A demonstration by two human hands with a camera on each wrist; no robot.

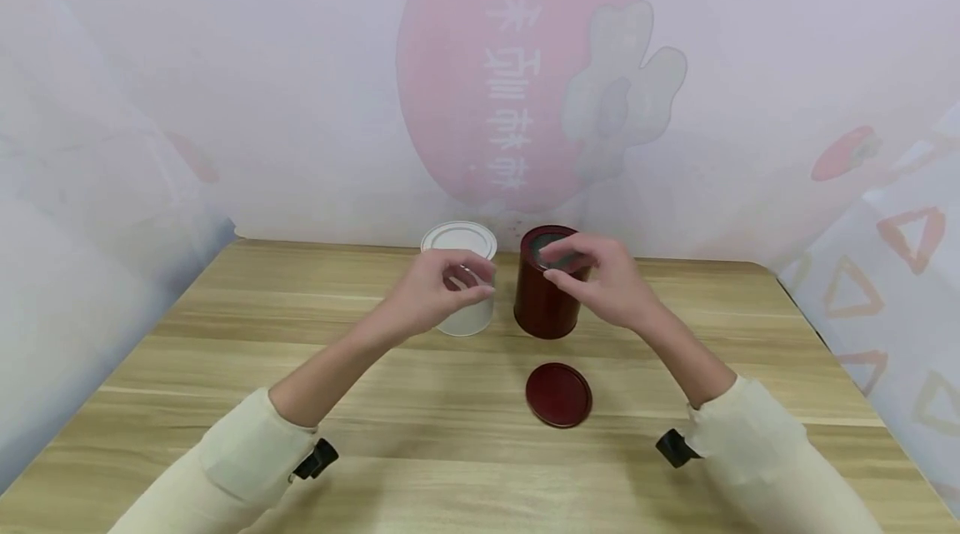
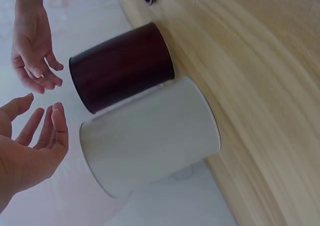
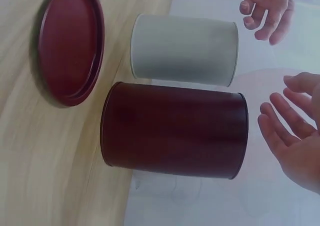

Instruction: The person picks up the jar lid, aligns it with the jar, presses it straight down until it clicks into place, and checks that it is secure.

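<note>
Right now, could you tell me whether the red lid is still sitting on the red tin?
No, the red lid lies flat on the table, in front of the red tin.

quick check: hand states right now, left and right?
Left hand: open, fingers relaxed above the white tin, holding nothing.
Right hand: open, fingers loosely curved over the dark red tin, holding nothing.
</note>
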